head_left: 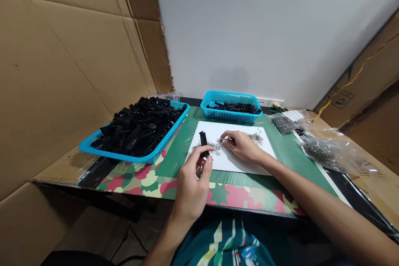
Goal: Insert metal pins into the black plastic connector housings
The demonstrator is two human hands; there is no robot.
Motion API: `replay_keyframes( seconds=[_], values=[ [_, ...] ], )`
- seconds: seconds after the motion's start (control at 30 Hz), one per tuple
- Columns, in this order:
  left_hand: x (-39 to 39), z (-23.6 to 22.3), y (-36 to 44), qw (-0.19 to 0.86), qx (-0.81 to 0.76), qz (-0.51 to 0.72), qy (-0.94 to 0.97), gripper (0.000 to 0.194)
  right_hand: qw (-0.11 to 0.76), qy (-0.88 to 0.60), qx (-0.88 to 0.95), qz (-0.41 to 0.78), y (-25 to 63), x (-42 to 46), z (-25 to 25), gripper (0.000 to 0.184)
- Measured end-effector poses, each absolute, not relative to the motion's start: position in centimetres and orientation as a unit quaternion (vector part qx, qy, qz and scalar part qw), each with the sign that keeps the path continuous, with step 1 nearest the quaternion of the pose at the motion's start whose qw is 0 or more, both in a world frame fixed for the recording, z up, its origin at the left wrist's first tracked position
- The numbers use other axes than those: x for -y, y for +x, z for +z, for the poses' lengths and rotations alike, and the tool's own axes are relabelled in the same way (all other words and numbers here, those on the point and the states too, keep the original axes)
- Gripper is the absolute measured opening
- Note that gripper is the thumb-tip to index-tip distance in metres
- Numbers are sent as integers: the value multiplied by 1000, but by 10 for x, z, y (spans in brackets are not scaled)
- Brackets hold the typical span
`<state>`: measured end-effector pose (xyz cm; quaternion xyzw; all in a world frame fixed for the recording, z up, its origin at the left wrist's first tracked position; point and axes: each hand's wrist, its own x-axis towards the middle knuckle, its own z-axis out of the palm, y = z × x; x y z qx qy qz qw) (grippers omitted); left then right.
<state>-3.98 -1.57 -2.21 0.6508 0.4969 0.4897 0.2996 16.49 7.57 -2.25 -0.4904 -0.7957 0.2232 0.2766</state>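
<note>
My left hand (196, 174) is closed around a slim black plastic part (203, 138), held upright over the white sheet (237, 164). My right hand (239, 144) pinches a thin, light-coloured metal rod (222, 139) that points left toward the black part; the two are apart. Its exact kind is too small to tell. Below the hands lies a loose pile of tiny metal pieces (216, 148), perhaps springs, partly hidden by my left fingers. A second pile of the same small pieces (256, 138) sits on the sheet beyond my right wrist.
A large blue basket (156, 156) heaped with black parts stands at the left. Behind the sheet is a smaller blue basket (232, 113) with more black parts. Clear bags (321, 151) of small metal pieces lie at the right. Cardboard (62, 70) walls the left side.
</note>
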Motion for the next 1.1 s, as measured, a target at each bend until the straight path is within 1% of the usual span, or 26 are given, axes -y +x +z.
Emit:
replay_keyframes(
  seconds=[0.17,0.3,0.43,0.57,0.73,0.8,0.87,0.93,1.0,1.1],
  values=[
    [15,-23,-39,304,-490,494,651,23,284,-467,801,244,167,-79,-23,10],
    [15,-23,-39,306,-486,494,653,23,274,-468,795,272,168,-83,-24,7],
    [15,-24,-39,305,-486,492,655,23,277,-470,781,304,172,-86,-24,7],
    [15,-24,-39,305,-486,487,659,25,291,-479,779,281,175,-84,-22,7],
    [15,-24,-41,305,-487,480,663,24,287,-522,779,196,174,-76,-17,7],
    [15,-24,-40,305,-488,478,664,24,300,-521,777,189,172,-73,-15,8],
    [14,-24,-39,306,-490,477,663,24,335,-480,773,245,173,-71,-11,12],
    [14,-23,-39,311,-490,478,659,25,363,-410,759,352,173,-67,-7,20],
    [14,-23,-39,332,-483,480,653,28,361,-343,740,452,173,-63,-3,28],
    [13,-22,-40,389,-454,477,645,32,342,-288,726,523,169,-55,1,34]
  ],
)
